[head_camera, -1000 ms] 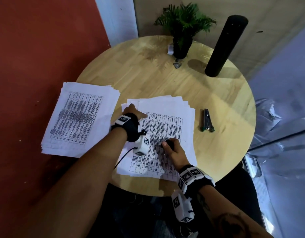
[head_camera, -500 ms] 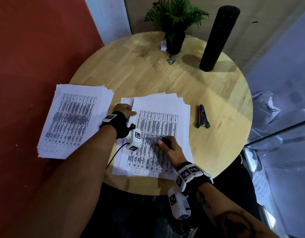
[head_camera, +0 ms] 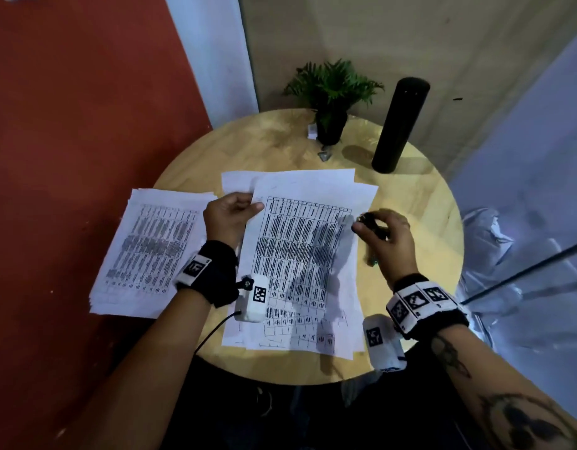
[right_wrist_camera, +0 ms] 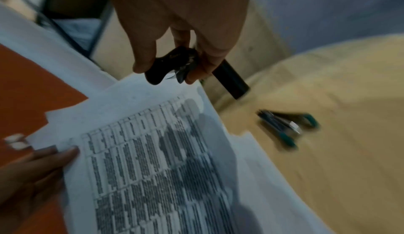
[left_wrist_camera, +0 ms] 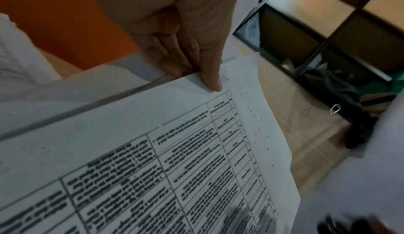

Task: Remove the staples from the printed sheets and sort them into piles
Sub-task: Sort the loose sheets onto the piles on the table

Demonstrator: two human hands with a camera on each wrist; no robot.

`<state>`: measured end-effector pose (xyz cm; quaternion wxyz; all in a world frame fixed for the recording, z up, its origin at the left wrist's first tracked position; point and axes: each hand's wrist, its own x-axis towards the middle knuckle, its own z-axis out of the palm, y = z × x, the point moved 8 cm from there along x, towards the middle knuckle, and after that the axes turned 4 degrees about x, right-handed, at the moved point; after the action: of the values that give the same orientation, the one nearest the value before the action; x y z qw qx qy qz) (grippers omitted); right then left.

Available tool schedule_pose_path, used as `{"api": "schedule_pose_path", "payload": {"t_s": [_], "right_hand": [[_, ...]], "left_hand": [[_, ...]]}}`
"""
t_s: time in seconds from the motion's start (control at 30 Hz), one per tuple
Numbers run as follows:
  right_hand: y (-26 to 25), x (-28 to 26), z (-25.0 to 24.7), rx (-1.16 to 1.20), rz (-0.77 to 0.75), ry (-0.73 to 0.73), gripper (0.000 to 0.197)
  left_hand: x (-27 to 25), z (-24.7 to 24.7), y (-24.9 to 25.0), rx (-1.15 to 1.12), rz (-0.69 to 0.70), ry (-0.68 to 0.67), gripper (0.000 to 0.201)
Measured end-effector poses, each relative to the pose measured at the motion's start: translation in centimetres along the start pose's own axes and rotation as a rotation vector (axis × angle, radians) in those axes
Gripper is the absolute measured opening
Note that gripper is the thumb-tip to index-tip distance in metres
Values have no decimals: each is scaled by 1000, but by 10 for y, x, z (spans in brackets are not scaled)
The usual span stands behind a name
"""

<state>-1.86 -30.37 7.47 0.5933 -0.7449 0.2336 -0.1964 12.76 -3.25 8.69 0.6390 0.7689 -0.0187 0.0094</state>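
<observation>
A set of printed sheets (head_camera: pixel 300 254) (left_wrist_camera: pixel 174 151) (right_wrist_camera: pixel 153 160) lies on top of the middle stack on the round wooden table (head_camera: pixel 420 222). My left hand (head_camera: pixel 251 206) (left_wrist_camera: pixel 196 75) pinches its top-left corner, thumb on top, and the corner is raised. My right hand (head_camera: pixel 365 224) (right_wrist_camera: pixel 166 73) hovers over the sheet's top-right corner and grips a small black staple remover (head_camera: pixel 373 222) (right_wrist_camera: pixel 172 66). A second pile of printed sheets (head_camera: pixel 150 251) lies to the left, partly over the table's edge.
A dark stapler with teal tips (right_wrist_camera: pixel 286 127) lies right of the stack, mostly hidden under my right hand in the head view. At the back stand a potted plant (head_camera: pixel 329 102) and a tall black cylinder (head_camera: pixel 399 125). A small metal piece (head_camera: pixel 324 155) lies before the pot.
My left hand has picked up the top set's corner. My right hand has come off the paper and moved up and right with the staple remover.
</observation>
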Motion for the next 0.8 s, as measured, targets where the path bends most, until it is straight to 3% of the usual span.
{"api": "schedule_pose_path", "payload": {"t_s": [0.17,0.33,0.5,0.6,0.7,0.73,0.8], "right_hand": [[-117,-5,12,-34,-375,-122,35],[-174,-8,39,-345,-427,-429,41],[-215,-18,41,-475,-573,-478,43],[-234,-25,39,-527,-624,-466,45],[-248,-31,37,-545,-630,-477,45],[-253,-33,37,-543,-630,-482,45],[-261,-38,35,-530,-637,-495,46]], "left_hand": [[-18,-7,51,-99,123,-24,27],[-27,-10,89,-149,198,-93,23],[-41,-23,130,-127,330,-45,21],[-46,-48,154,14,475,126,39],[-61,-67,197,269,719,318,79],[-64,-65,212,373,787,308,87],[-66,-57,236,616,807,210,80]]}}
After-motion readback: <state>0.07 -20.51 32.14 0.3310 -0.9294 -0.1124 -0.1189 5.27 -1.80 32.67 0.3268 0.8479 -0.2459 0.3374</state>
